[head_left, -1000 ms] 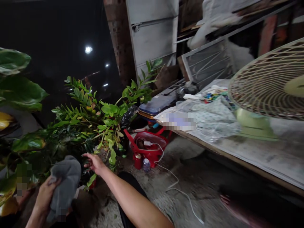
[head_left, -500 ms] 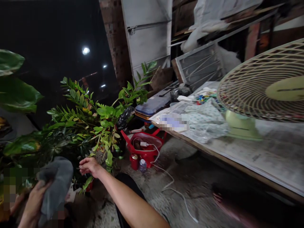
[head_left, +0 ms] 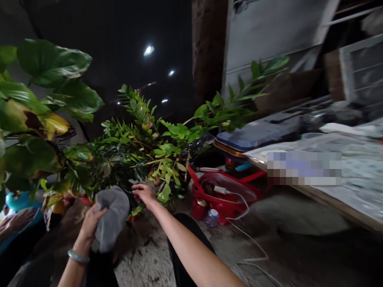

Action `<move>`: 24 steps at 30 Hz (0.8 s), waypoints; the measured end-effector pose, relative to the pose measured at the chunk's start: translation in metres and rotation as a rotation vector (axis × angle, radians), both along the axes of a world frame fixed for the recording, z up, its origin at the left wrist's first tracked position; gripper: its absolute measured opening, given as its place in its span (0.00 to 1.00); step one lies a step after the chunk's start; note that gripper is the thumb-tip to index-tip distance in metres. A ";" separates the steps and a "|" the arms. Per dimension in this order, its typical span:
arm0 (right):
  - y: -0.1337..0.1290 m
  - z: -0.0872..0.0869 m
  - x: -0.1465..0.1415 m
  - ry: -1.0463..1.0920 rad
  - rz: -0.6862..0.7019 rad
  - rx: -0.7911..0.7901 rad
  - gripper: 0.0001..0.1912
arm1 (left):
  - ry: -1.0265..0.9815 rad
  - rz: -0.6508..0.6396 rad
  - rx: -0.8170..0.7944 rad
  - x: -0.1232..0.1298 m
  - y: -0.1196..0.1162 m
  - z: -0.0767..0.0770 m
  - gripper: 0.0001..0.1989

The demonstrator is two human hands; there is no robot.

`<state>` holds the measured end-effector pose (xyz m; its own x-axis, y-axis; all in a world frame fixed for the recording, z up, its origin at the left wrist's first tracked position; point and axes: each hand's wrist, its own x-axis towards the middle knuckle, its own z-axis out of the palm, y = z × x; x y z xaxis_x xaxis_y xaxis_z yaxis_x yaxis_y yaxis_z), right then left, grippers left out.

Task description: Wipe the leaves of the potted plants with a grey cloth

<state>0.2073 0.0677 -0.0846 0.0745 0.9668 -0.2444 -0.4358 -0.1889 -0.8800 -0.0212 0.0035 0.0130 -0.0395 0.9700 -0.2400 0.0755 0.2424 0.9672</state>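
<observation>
My left hand (head_left: pixel 91 224) is low in the frame, left of centre, its fingers closed around a soft grey cloth (head_left: pixel 111 219), gripping the bunched, fuzzy fabric. A pale bangle (head_left: pixel 78 256) circles that wrist. My bare right arm (head_left: pixel 185 241) reaches up from the bottom of the frame, and my right hand (head_left: pixel 143 194) hangs palm down with its fingers open and loosely curled. It is just beside the glossy, narrow-leaved ZZ plant (head_left: pixel 140 147), though I can't tell whether it touches a leaf. Broad green leaves (head_left: pixel 54 63) with yellowing, brown-marked edges spread across the upper left.

Right of the plant, a red plastic basin (head_left: pixel 224 195) sits on the rough concrete floor (head_left: pixel 140 255), with a white cable (head_left: pixel 248 239) trailing from it. A small red can (head_left: pixel 199 209) and a clear plastic bottle (head_left: pixel 212 218) stand against it. Further right, a blue flat case (head_left: pixel 254 137) lies beyond the edge of the worn tabletop (head_left: pixel 326 203). A sheet (head_left: pixel 303 168) there is pixelated, so I can't read any writing.
</observation>
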 end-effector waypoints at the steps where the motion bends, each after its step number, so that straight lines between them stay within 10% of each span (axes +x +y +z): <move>1: 0.000 0.000 -0.001 -0.026 0.004 -0.001 0.10 | -0.001 -0.077 -0.027 -0.004 -0.007 -0.005 0.24; 10: -0.014 0.001 -0.010 -0.185 0.162 0.017 0.14 | -0.324 0.378 0.237 -0.027 0.003 0.028 0.18; 16: -0.028 0.007 -0.013 -0.280 0.178 -0.002 0.09 | -0.167 0.128 -0.100 -0.011 -0.032 -0.002 0.22; 24: -0.042 0.017 -0.011 -0.305 0.186 -0.020 0.02 | -0.131 0.330 0.102 -0.003 0.021 0.065 0.14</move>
<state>0.1967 0.0260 -0.0678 -0.0303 0.9658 -0.2576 -0.1102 -0.2593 -0.9595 -0.0246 0.0248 0.0777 -0.3300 0.9293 -0.1660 -0.1163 0.1345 0.9841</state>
